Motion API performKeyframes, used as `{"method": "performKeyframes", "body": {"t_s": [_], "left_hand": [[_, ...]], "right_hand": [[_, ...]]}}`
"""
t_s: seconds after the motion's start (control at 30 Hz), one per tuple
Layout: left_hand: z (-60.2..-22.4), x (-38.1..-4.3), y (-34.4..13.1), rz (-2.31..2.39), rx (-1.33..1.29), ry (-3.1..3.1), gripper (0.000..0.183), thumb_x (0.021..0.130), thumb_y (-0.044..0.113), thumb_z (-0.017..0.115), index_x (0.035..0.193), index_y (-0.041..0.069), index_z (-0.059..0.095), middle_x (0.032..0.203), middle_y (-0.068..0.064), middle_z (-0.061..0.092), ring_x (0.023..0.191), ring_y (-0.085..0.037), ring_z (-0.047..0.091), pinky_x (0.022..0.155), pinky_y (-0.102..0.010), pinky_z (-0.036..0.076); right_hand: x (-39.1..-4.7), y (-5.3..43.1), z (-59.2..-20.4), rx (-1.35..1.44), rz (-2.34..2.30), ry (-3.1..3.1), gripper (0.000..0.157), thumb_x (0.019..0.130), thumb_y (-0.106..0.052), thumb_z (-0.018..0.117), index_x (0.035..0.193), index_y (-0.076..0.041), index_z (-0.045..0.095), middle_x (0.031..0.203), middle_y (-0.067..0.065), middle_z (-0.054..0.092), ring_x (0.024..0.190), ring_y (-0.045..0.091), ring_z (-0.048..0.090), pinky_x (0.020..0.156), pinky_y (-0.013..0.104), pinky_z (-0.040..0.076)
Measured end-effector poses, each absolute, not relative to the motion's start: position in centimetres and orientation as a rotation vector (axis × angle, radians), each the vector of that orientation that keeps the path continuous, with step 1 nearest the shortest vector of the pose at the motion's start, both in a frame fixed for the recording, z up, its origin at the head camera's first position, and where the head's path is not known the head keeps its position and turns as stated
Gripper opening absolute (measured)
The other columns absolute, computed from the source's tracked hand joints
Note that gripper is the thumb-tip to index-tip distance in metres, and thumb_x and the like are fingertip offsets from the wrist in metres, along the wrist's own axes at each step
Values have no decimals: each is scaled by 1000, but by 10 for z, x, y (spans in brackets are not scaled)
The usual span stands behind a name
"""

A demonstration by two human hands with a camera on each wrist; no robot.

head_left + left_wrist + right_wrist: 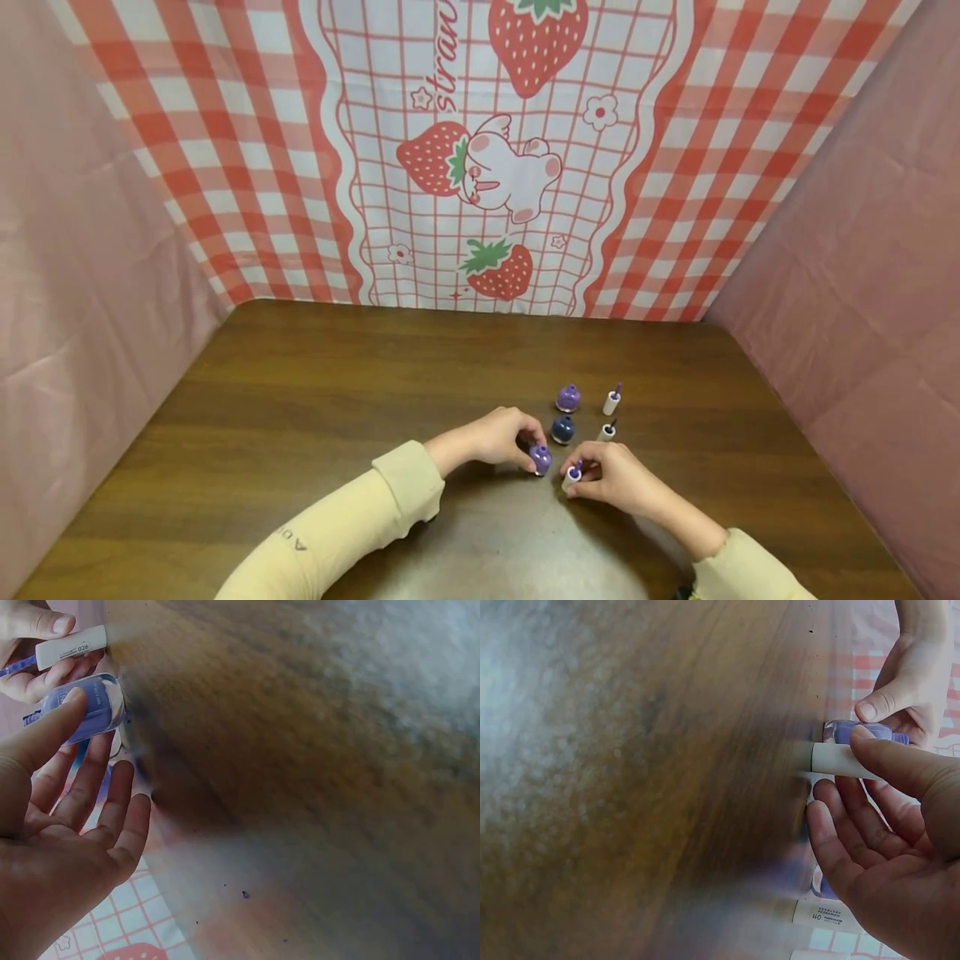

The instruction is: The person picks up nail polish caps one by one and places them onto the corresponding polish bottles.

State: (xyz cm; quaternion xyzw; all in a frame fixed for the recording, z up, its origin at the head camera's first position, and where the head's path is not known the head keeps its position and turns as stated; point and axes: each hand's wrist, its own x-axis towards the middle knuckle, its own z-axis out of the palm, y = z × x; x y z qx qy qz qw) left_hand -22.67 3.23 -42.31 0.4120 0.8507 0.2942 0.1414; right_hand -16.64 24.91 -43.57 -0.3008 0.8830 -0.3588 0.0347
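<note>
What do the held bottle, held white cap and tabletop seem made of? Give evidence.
Held bottle: glossy, probably glass, perhaps plastic; its base is transparent.
Held white cap: likely plastic, smooth, opaque, printed on one side.
Tabletop: wood or wood-look laminate, slightly shiny, with brown grain.

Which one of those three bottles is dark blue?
The middle bottle; the far bottle and the near bottle, held by the left hand, are both purple.
</note>
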Motion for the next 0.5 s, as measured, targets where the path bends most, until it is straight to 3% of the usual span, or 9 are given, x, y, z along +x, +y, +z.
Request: {"method": "performKeyframes", "body": {"t_s": [0.5], "left_hand": [[-422,-223,18,921,1227,2449,22,67,23,77,85,19,66,83,11,66,78,2,58,76,-17,46]], "right_hand": [[-163,247,-415,-949,-1059,2730,17,70,-18,75,81,-9,65,75,-7,64,67,1,59,60,20,51]]}}
